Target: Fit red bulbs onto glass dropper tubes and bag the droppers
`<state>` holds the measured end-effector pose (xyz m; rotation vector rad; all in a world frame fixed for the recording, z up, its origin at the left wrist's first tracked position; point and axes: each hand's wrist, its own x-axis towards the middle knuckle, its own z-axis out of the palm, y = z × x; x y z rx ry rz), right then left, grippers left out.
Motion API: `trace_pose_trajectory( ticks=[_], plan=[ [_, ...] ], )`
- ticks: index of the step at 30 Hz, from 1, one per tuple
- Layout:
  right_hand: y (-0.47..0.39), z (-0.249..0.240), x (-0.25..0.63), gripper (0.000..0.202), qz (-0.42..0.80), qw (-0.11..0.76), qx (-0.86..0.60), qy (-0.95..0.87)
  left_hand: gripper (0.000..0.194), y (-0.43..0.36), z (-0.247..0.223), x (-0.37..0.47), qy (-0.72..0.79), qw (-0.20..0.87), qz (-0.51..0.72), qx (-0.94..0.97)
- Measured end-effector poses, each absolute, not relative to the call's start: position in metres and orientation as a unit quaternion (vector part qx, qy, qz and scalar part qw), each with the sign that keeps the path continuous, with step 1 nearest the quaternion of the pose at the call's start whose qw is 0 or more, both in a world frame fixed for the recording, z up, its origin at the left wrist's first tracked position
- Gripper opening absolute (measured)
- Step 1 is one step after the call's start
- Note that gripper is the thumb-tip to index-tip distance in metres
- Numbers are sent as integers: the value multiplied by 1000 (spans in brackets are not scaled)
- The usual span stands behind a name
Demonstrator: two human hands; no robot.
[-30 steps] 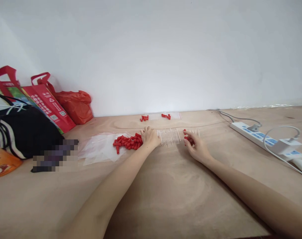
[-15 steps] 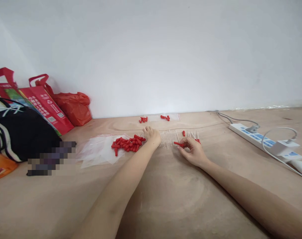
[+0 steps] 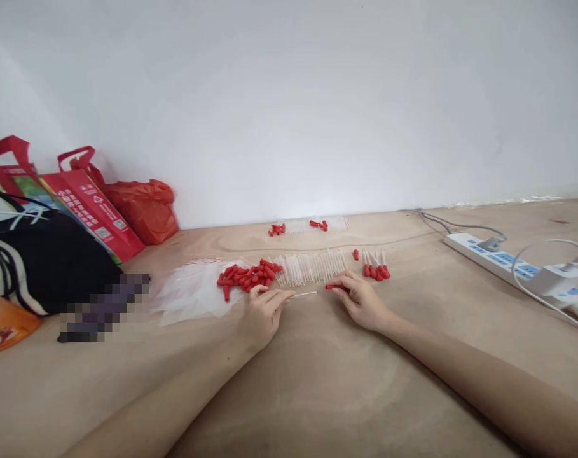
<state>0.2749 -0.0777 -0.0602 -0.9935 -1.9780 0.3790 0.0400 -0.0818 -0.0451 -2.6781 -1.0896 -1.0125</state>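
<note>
Between the fingers of my left hand (image 3: pixel 264 313) is one thin pale dropper tube (image 3: pixel 308 294), pointing right. My right hand (image 3: pixel 361 303) pinches a red rubber dropper bulb (image 3: pixel 332 287), its open end toward the tube; a small gap separates the two. Behind my hands lies a row of pale dropper tubes (image 3: pixel 312 268). A heap of red bulbs (image 3: pixel 243 277) sits left of that row, partly on clear plastic bags (image 3: pixel 186 294). To the right are several droppers (image 3: pixel 376 271) with red bulbs fitted, and a single loose bulb (image 3: pixel 356 255).
Near the wall, small groups of red bulbs (image 3: pixel 318 224) lie by another clear bag (image 3: pixel 293 225). A white power strip (image 3: pixel 479 252) with plugs and cables is at the right. Shopping bags (image 3: pixel 95 213), a red plastic bag (image 3: pixel 145 207) and a black bag (image 3: pixel 55 261) stand at the left.
My left hand has come back from the tube row toward me, now with a tube in it. My right hand has shifted slightly nearer, still pinching the red bulb, and uncovers the fitted droppers.
</note>
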Motion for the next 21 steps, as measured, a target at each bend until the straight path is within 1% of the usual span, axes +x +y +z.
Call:
trace_pose_trajectory(
  ticks=[6, 13, 17, 21],
  plan=[
    [-85, -56, 266, 18, 173, 417, -371, -812, 23, -80, -43, 46, -366, 18, -334, -869],
    [-86, -53, 265, 17, 179, 408, -358, -820, 22, -80, -44, 46, -361, 27, -319, -876],
    [-87, -51, 263, 12, 191, 404, -363, -818, 22, -80, -44, 49, -345, 30, -309, -886],
    [-88, -52, 262, 15, 199, 406, -354, -818, 23, -81, -43, 50, -330, 36, -317, -889]
  ],
)
